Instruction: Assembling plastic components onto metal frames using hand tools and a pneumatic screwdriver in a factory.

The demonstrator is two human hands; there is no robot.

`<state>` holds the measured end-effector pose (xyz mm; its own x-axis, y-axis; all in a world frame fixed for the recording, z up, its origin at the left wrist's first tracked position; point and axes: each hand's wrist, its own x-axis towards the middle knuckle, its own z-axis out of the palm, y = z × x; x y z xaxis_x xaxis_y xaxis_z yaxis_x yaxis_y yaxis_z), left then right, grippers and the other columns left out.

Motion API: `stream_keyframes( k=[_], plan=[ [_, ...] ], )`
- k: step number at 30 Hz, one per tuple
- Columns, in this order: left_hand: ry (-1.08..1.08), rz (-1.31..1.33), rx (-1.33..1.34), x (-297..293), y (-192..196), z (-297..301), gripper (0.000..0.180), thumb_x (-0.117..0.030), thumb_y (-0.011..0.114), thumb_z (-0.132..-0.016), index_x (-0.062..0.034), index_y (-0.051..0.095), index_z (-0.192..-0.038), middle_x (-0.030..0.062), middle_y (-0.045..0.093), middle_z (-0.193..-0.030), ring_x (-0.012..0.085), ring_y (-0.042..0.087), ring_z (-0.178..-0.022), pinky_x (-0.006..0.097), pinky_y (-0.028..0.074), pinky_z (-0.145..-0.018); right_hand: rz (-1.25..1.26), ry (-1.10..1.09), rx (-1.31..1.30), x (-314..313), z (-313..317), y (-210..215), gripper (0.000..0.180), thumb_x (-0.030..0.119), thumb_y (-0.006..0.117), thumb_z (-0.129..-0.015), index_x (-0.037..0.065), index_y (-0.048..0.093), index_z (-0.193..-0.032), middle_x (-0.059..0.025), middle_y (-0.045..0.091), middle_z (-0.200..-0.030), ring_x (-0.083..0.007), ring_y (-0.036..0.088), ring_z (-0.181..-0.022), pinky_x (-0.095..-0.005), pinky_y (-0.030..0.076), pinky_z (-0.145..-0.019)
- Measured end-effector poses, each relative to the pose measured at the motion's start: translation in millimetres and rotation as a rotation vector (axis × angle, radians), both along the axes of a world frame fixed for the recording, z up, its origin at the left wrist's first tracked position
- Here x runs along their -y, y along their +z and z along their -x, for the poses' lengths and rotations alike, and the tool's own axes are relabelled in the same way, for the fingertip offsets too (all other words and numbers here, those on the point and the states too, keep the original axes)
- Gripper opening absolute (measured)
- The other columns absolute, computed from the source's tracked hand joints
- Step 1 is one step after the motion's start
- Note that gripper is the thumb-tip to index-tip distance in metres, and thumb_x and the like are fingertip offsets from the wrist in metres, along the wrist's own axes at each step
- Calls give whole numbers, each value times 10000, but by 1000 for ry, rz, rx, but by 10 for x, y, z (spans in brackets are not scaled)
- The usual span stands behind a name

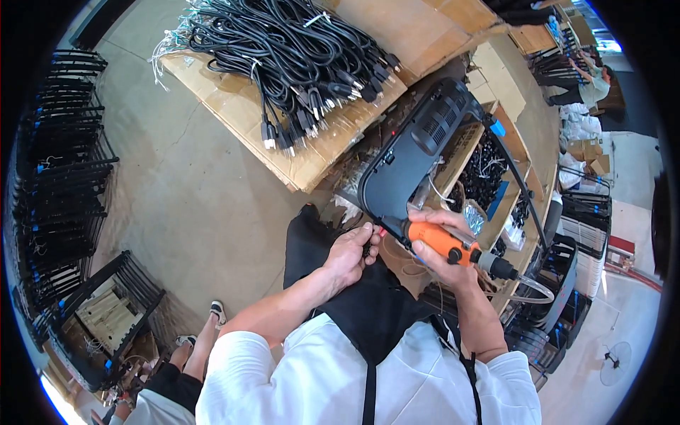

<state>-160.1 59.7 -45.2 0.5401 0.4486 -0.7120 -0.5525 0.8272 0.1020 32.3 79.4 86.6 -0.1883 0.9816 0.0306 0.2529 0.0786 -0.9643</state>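
Note:
My right hand (457,269) is wrapped round an orange pneumatic screwdriver (433,239) with a clear hose at its back end. The tool's front end points left, at the lower corner of a black plastic panel (393,180) that has a vented motor cover and a long thin frame. Beside that corner, my left hand (348,253) is closed in a pinch. Something small and dark shows among its fingers, too little of it to name. A bit of red shows between the fingertips and the panel. The screwdriver's tip is hard to make out.
Bundled black power cords (297,64) lie on a cardboard sheet (283,159) ahead. Right of the panel, a divided wooden tray (520,191) holds small black parts and silver screws. Black frames (67,170) are stacked at left. One person sits at lower left; another (593,88) stands far right.

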Motion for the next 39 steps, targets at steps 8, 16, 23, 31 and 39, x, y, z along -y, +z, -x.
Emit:
stream_keyframes(
  k=[8,16,23,31,39],
  plan=[
    [1,92,38,191,39,-241,250,-360,571,-1109,-128,648,-1055,-28,568,-825,117,513,-705,258,411,-591,33,-59,-104,599,-167,-124,434,-4,813,-862,26,620,-1250,-172,720,-1224,-319,684,-1225,-515,499,-1136],
    [39,96,60,276,109,-340,234,-302,533,-1126,-88,627,-1126,-3,583,-850,136,522,-720,265,433,-618,-75,10,-64,760,-333,-216,447,-35,787,-869,41,588,-1261,-182,704,-1239,-352,659,-1256,-562,472,-1153],
    [45,113,78,297,125,-352,247,-318,532,-1127,-88,622,-1141,-24,566,-822,127,515,-714,268,430,-615,-86,-37,-112,735,-298,-217,408,-7,798,-841,10,643,-1218,-166,726,-1204,-333,694,-1200,-522,503,-1130],
    [105,87,136,162,82,-329,259,-355,554,-1116,-110,633,-1093,-21,574,-829,129,526,-722,266,439,-636,-16,-41,-34,514,-161,-91,399,-24,789,-845,13,651,-1217,-156,722,-1224,-318,683,-1222,-488,507,-1127],
    [73,1,42,154,113,-265,277,-325,517,-1130,-91,664,-1098,2,646,-903,141,589,-760,283,468,-657,-26,-10,119,217,-64,-132,356,24,786,-889,43,657,-1220,-122,727,-1236,-273,675,-1240,-421,520,-1093]
  ],
)
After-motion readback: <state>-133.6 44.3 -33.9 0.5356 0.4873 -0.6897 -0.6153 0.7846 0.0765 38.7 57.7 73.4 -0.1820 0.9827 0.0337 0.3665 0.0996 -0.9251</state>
